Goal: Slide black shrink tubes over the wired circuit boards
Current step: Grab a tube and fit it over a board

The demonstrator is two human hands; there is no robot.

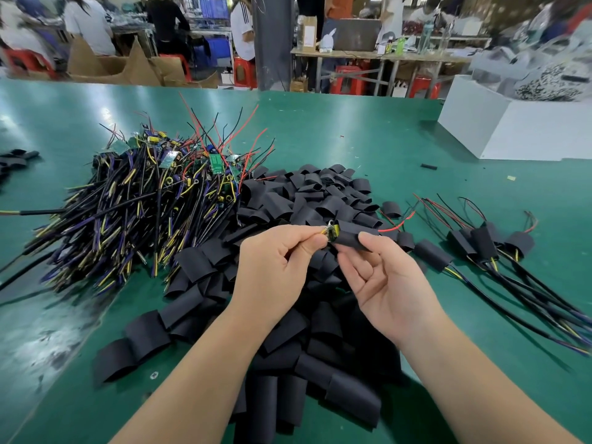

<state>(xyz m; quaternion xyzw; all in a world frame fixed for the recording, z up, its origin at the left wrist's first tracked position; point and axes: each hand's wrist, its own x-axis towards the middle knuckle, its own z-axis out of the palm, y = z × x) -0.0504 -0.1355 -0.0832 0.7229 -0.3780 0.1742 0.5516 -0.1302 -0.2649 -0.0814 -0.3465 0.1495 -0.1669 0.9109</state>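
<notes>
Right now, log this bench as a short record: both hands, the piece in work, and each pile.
left hand: pinches the wired circuit board at its yellow-wire end
right hand: pinches the shrink tube
piece in work: tube covers most of the board; a red wire leaves its right end
bare boards pile: left side of the table
loose tubes: centre heap, beneath the hands
sleeved boards: a few, on the right
</notes>
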